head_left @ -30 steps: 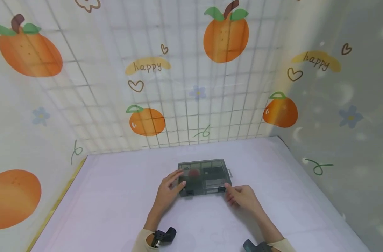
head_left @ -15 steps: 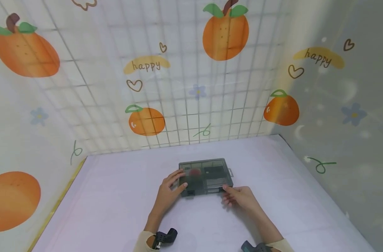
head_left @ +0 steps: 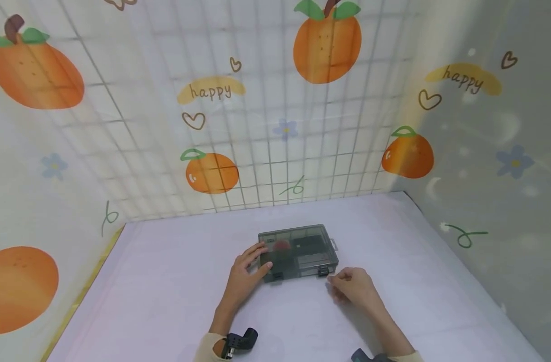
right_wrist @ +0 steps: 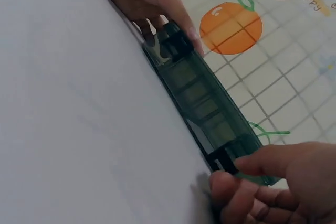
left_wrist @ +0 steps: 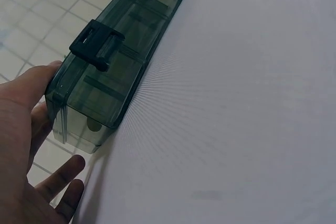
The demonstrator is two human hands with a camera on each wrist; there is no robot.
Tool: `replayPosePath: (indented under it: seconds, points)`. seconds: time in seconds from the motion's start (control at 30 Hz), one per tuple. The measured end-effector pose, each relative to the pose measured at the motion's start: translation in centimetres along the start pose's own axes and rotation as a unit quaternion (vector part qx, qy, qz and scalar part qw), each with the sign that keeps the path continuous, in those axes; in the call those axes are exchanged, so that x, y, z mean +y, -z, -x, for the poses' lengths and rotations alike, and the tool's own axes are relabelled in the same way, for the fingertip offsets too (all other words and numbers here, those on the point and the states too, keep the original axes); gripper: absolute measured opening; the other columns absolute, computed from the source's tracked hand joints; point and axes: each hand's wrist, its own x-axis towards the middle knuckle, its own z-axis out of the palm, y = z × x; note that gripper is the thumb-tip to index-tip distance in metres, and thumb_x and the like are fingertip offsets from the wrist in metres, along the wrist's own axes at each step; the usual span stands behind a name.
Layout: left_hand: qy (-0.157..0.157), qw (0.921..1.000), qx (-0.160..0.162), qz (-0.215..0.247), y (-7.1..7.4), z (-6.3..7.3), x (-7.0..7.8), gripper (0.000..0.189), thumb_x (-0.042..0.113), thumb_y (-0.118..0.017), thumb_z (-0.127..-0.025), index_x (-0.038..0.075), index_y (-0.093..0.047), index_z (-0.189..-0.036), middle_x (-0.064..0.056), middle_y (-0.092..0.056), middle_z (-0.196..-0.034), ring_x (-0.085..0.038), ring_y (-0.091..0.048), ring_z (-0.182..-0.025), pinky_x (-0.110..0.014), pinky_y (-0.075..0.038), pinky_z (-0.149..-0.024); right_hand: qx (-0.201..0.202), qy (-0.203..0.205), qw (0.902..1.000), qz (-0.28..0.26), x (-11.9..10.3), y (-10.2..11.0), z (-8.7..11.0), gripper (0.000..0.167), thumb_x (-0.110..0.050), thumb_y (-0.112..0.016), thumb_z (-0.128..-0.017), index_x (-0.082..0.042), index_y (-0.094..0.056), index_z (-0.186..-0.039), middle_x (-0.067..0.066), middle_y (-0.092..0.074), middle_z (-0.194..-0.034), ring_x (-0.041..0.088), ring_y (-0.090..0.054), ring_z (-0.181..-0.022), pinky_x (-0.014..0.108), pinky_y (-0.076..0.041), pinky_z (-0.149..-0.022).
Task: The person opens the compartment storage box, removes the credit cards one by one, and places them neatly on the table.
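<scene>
A flat compartment box of smoky translucent plastic is seen lying closed near the middle of the table. Its lid is divided into rectangular cells, through which a red item and darker contents are dimly visible. Two black latches, the left latch and the right latch, are set on its near long edge, and a small loop handle projects from its right end.

The left hand is laid against the box's left end, with fingers fairly straight and spread over the lid's corner and the thumb along the near side; nothing is gripped by it. The right hand is held just beside the box's near right corner, its fingers loosely curled. In the right wrist view a fingertip is shown touching the right latch, while the other fingers are bent beneath it and enclose nothing.

The table is covered in a pale lilac cloth. It is enclosed by a backdrop printed with oranges, hearts, flowers and the word "happy", with a wire grid in front of the rear wall.
</scene>
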Motion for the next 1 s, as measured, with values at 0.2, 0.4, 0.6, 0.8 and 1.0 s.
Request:
replayPosePath:
  seconds: [0.2, 0.4, 0.6, 0.8, 1.0]
  points:
    - [-0.011, 0.9999, 0.007, -0.002, 0.0, -0.1, 0.3, 0.053, 0.047, -0.071, -0.092, 0.019, -0.064, -0.136, 0.013, -0.047, -0.150, -0.018, -0.039, -0.136, -0.051, -0.042, -0.104, -0.074, 0.050, 0.9936, -0.069, -0.1, -1.2, 0.2, 0.023, -0.022, -0.066, -0.098, -0.001, -0.074, -0.092, 0.008, -0.071, -0.075, 0.022, -0.067, -0.063, 0.030, -0.055, -0.056]
    - [-0.003, 1.0000, 0.002, 0.000, -0.1, 0.0, 0.2, 0.053, 0.050, -0.070, -0.091, 0.022, -0.064, -0.136, 0.016, -0.046, -0.149, -0.015, -0.038, -0.137, -0.047, -0.042, -0.105, -0.142, 0.088, 0.9736, -0.155, -0.6, -3.7, 0.2, 0.032, -0.022, -0.062, -0.101, 0.009, -0.071, -0.106, 0.015, -0.073, -0.085, 0.025, -0.070, -0.070, 0.029, -0.058, -0.061]
    - [-0.001, 1.0000, 0.007, 0.002, -0.1, 0.2, 0.2, 0.054, 0.051, -0.070, -0.091, 0.021, -0.064, -0.135, 0.015, -0.046, -0.149, -0.014, -0.038, -0.137, -0.046, -0.043, -0.105, -0.145, 0.086, 0.9698, -0.176, -1.5, -5.8, 0.1, 0.039, -0.030, -0.060, -0.102, 0.008, -0.071, -0.100, 0.016, -0.072, -0.084, 0.025, -0.070, -0.069, 0.031, -0.059, -0.062]
    - [-0.007, 0.9999, 0.012, 0.006, 0.0, 0.3, 0.4, 0.052, 0.048, -0.072, -0.091, 0.019, -0.065, -0.134, 0.015, -0.047, -0.149, -0.015, -0.039, -0.136, -0.047, -0.042, -0.105, -0.148, 0.086, 0.9699, -0.173, -2.4, -7.6, -0.1, 0.041, -0.031, -0.061, -0.102, 0.007, -0.073, -0.095, 0.015, -0.073, -0.080, 0.023, -0.071, -0.066, 0.031, -0.059, -0.061]
    - [-0.017, 0.9997, 0.017, -0.001, -0.2, 0.3, 0.2, 0.052, 0.047, -0.072, -0.091, 0.019, -0.065, -0.134, 0.012, -0.048, -0.149, -0.019, -0.041, -0.137, -0.051, -0.040, -0.104, -0.148, 0.074, 0.9683, -0.187, -3.0, -8.3, 0.0, 0.047, -0.035, -0.059, -0.102, 0.009, -0.073, -0.094, 0.017, -0.073, -0.079, 0.022, -0.071, -0.064, 0.031, -0.059, -0.060]
